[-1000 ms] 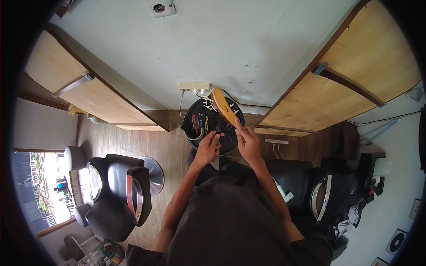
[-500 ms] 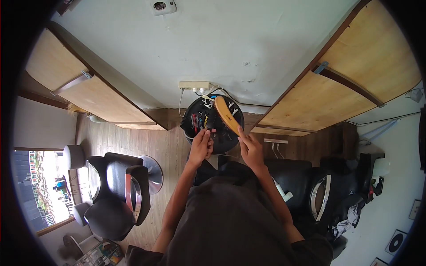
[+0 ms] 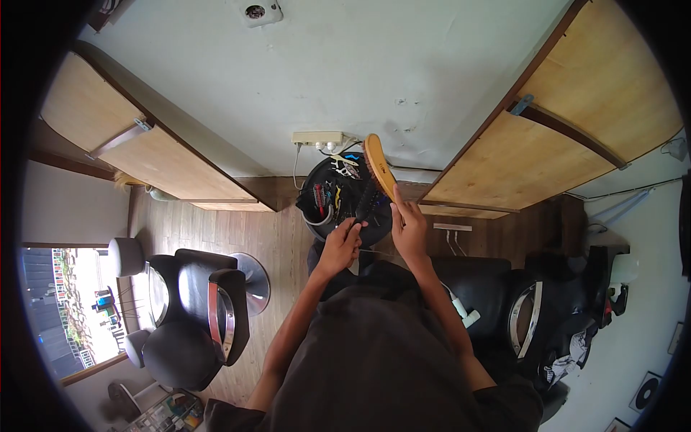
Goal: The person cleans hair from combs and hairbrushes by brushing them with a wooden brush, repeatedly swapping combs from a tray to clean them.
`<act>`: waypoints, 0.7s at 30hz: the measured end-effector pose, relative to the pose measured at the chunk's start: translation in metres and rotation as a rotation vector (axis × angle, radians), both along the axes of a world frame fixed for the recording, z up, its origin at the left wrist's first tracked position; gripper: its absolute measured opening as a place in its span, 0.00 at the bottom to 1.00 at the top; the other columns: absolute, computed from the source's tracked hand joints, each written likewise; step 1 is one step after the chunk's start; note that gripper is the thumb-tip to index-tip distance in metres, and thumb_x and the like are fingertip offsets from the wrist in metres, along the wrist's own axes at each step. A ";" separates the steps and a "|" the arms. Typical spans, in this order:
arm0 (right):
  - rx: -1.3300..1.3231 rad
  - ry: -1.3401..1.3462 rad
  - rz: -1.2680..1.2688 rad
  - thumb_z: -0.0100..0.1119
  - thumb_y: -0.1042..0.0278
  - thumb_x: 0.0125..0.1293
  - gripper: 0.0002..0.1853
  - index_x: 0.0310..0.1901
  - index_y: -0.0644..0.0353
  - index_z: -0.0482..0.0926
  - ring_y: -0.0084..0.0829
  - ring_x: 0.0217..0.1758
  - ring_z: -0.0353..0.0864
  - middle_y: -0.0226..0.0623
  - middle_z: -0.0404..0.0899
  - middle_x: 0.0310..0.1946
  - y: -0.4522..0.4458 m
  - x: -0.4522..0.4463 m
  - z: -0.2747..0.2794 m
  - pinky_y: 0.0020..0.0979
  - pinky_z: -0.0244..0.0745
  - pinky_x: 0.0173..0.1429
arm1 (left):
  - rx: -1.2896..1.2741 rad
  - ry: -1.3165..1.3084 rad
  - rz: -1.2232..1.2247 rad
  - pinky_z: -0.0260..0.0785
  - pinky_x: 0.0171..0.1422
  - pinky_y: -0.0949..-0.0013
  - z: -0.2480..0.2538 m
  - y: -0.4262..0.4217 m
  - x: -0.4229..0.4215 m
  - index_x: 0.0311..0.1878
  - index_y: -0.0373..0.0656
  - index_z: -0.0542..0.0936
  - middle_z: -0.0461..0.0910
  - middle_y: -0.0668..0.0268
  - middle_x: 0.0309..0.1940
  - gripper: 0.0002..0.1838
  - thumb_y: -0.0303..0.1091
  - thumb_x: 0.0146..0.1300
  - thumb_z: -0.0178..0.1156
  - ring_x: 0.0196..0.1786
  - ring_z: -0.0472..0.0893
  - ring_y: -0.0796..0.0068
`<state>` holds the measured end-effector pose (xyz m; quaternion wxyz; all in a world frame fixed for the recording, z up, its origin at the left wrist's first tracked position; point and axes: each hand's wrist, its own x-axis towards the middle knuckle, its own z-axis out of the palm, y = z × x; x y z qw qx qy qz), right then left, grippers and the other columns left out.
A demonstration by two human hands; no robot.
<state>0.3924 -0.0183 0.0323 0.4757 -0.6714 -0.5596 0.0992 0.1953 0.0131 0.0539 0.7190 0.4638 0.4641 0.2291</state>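
1. Wooden brush (image 3: 379,167) held over the right side of the round black tray (image 3: 367,235), far end showing past its rim, against the wall (image 3: 345,79)
2. Long axis slants: far end away from the person and a little left, near end back at the right hand (image 3: 409,222); bristles face left
3. Right hand's grip closed on the near end, index finger laid out along the wood
4. Black brush (image 3: 368,201) in the left hand (image 3: 344,245), fingers closed round its handle; head points away and slightly right, close to the wooden brush's bristles; contact between them, cannot tell
5. Tray holds clips (image 3: 346,168) at its far side, red-handled tool (image 3: 319,196) at left
6. Power strip (image 3: 317,137) on the wall just beyond the rim
7. Open air above the tray; wood panels (image 3: 162,155) flank both sides, the right one nearer the wooden brush
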 end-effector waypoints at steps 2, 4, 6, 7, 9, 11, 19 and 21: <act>0.005 -0.014 -0.011 0.62 0.74 0.76 0.26 0.74 0.53 0.77 0.35 0.27 0.72 0.41 0.73 0.28 0.003 0.002 0.001 0.34 0.72 0.35 | -0.039 0.010 -0.007 0.51 0.18 0.76 0.003 -0.003 0.000 0.60 0.42 0.79 0.67 0.76 0.24 0.14 0.40 0.86 0.51 0.18 0.63 0.89; -0.023 -0.005 -0.019 0.62 0.74 0.76 0.26 0.74 0.53 0.77 0.35 0.27 0.73 0.41 0.73 0.28 0.005 0.004 0.004 0.34 0.73 0.35 | -0.072 -0.022 -0.002 0.51 0.18 0.77 0.005 -0.004 -0.002 0.60 0.42 0.79 0.67 0.76 0.25 0.14 0.41 0.86 0.51 0.18 0.63 0.89; -0.016 -0.008 0.001 0.62 0.75 0.76 0.26 0.74 0.52 0.77 0.35 0.28 0.73 0.41 0.72 0.28 0.002 0.007 0.001 0.34 0.73 0.35 | -0.105 -0.052 0.004 0.51 0.18 0.77 0.003 -0.002 -0.005 0.60 0.42 0.78 0.66 0.76 0.25 0.14 0.41 0.86 0.50 0.18 0.63 0.89; -0.009 -0.009 0.021 0.63 0.75 0.75 0.27 0.74 0.51 0.77 0.35 0.28 0.73 0.41 0.72 0.27 -0.001 0.008 0.000 0.34 0.73 0.35 | -0.118 -0.068 0.053 0.50 0.18 0.77 0.000 0.002 -0.007 0.60 0.42 0.78 0.66 0.76 0.25 0.14 0.42 0.86 0.50 0.18 0.62 0.89; -0.019 -0.011 0.067 0.63 0.75 0.75 0.28 0.75 0.50 0.77 0.36 0.29 0.75 0.41 0.73 0.29 -0.014 0.007 -0.003 0.35 0.75 0.37 | -0.130 -0.087 0.106 0.50 0.18 0.77 -0.002 0.009 -0.008 0.60 0.43 0.77 0.66 0.76 0.25 0.15 0.42 0.86 0.50 0.17 0.62 0.89; -0.032 -0.013 0.112 0.64 0.76 0.74 0.29 0.76 0.48 0.76 0.37 0.31 0.77 0.42 0.73 0.31 -0.026 0.004 -0.005 0.36 0.76 0.39 | -0.060 -0.088 0.167 0.49 0.18 0.77 -0.004 0.015 -0.009 0.61 0.44 0.76 0.66 0.76 0.26 0.15 0.43 0.87 0.49 0.17 0.61 0.89; 0.019 -0.018 0.069 0.62 0.74 0.76 0.27 0.75 0.50 0.77 0.30 0.24 0.67 0.38 0.67 0.26 -0.022 -0.002 -0.006 0.32 0.67 0.31 | -0.065 -0.076 0.080 0.50 0.18 0.77 -0.002 0.010 -0.002 0.61 0.44 0.76 0.66 0.75 0.26 0.14 0.42 0.87 0.49 0.18 0.64 0.89; 0.015 -0.018 0.056 0.62 0.74 0.77 0.27 0.75 0.50 0.77 0.30 0.24 0.67 0.38 0.68 0.26 -0.017 -0.002 -0.003 0.32 0.67 0.31 | -0.066 -0.088 0.069 0.51 0.18 0.76 -0.001 0.006 0.000 0.61 0.44 0.77 0.67 0.75 0.25 0.14 0.41 0.86 0.49 0.18 0.65 0.89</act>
